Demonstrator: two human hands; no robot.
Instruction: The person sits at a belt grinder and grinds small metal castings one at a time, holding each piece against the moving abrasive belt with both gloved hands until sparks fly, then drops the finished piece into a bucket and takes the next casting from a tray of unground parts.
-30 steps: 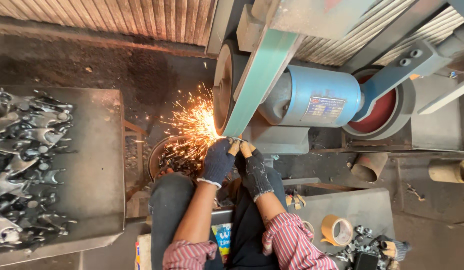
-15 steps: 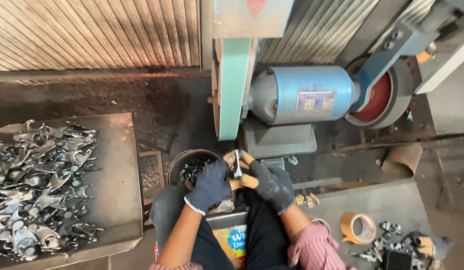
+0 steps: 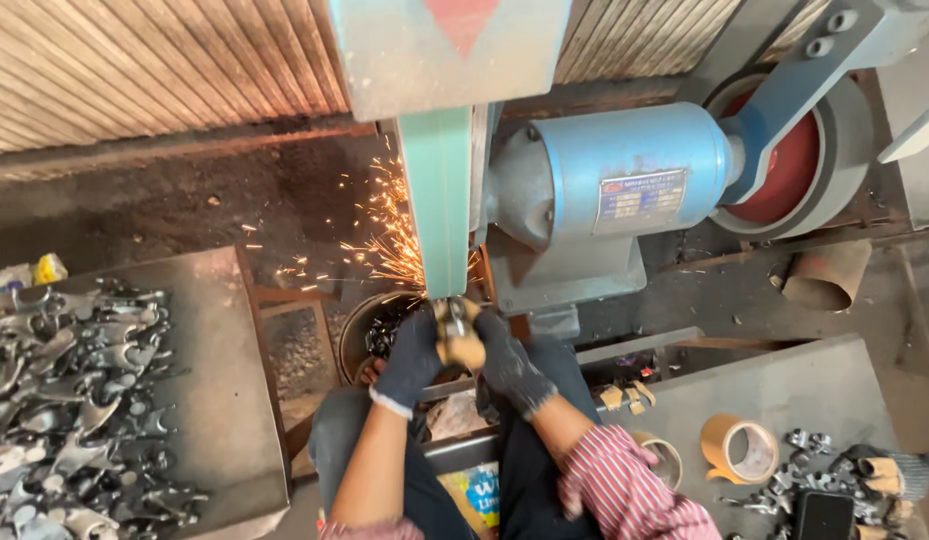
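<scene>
Both my hands wear dark gloves with tan fingertips. My left hand (image 3: 409, 358) and my right hand (image 3: 504, 365) together grip a small metal part (image 3: 456, 325) and press it against the lower end of the green grinding belt (image 3: 439, 200). Orange sparks (image 3: 384, 240) fly off to the left of the contact point. A blue motor (image 3: 624, 180) sits just right of the belt. The part is mostly hidden by my fingers.
A grey table (image 3: 224, 400) on the left carries a heap of several shiny metal parts (image 3: 74, 400). A round dark bucket (image 3: 369, 330) stands below the belt. On the right table (image 3: 804, 390) lie a tape roll (image 3: 739, 450), more parts and a glove (image 3: 889, 470).
One second ago the part was on the belt with sparks; half a second ago I held it away with no sparks. Now it is against the belt again and sparks fly.
</scene>
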